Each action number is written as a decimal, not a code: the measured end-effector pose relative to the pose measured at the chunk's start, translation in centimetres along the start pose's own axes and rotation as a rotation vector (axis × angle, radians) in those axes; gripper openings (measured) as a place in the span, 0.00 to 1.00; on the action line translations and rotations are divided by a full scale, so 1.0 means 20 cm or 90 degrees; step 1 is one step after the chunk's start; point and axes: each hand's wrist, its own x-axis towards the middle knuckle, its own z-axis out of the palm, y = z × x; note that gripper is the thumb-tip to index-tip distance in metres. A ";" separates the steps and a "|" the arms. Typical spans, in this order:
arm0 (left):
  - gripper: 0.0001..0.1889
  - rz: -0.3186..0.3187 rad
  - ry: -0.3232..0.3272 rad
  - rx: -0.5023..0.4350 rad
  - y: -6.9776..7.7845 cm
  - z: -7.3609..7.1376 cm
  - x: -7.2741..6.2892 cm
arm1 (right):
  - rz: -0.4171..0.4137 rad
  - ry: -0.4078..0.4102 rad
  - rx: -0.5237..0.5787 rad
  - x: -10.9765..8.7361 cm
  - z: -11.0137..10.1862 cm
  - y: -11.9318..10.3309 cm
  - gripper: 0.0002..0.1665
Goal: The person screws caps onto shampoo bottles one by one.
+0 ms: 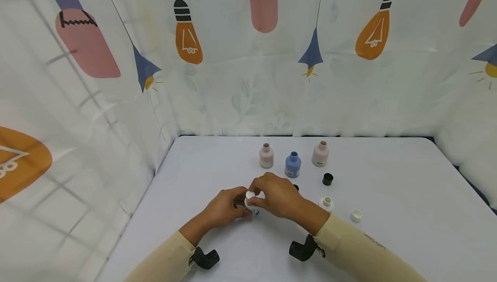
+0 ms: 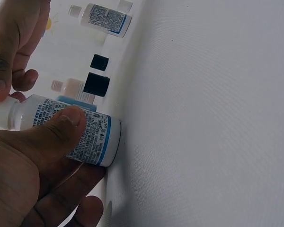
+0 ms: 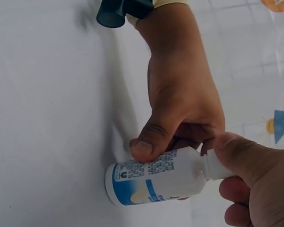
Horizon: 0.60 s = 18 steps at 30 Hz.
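Head: left fingers [image 1: 243,213] hold bottle [image 1: 254,211]; right fingers [image 1: 257,202], lid [image 1: 250,194].

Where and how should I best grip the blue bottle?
Probably by its wide body, held across opposite sides: the blue bottle stands upright, its narrower neck uncapped. Come from the near side, as the pink bottles stand farther back to either side, and pass above the black cap peeking out behind the right hand.
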 end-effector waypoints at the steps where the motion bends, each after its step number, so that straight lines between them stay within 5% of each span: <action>1: 0.21 0.000 0.002 0.000 0.00 0.00 0.00 | 0.011 0.001 0.004 0.00 0.00 0.00 0.18; 5: 0.19 0.008 0.005 0.006 -0.01 0.00 0.00 | 0.031 -0.001 0.014 0.00 0.02 0.00 0.23; 10: 0.20 0.006 0.004 0.018 -0.01 0.00 0.00 | -0.021 -0.022 0.035 -0.02 0.02 0.03 0.34; 15: 0.27 -0.004 0.003 0.016 0.00 -0.01 0.00 | -0.098 -0.038 0.048 -0.03 -0.01 0.04 0.23; 18: 0.26 0.001 0.003 0.007 0.00 -0.01 0.00 | -0.094 -0.031 0.038 -0.03 -0.01 0.04 0.19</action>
